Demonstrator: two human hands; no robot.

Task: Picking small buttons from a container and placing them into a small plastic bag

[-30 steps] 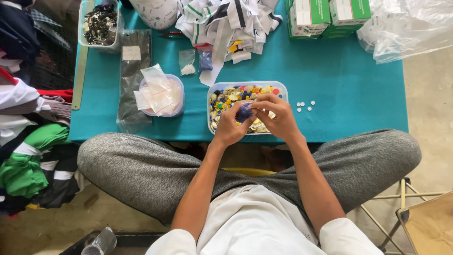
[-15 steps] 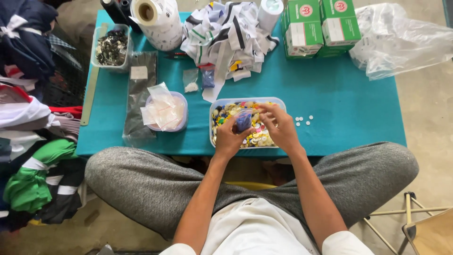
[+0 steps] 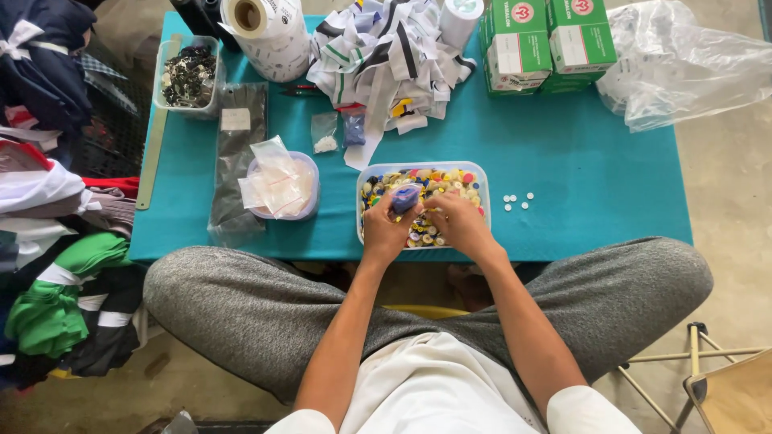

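Hovering over the button tray (image 3: 481,178), the left hand (image 3: 384,233) is pinching a small blue bag (image 3: 404,198) at its 11 o'clock while the right hand (image 3: 458,225) is fingering loose buttons (image 3: 450,178), grip unclear; the bag looks light, soft, slippery, best pinched near its mouth.

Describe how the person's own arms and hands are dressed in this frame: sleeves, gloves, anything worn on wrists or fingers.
Both arms are bare below short white sleeves. The left hand and right hand wear no gloves; no watch, band or ring is visible.
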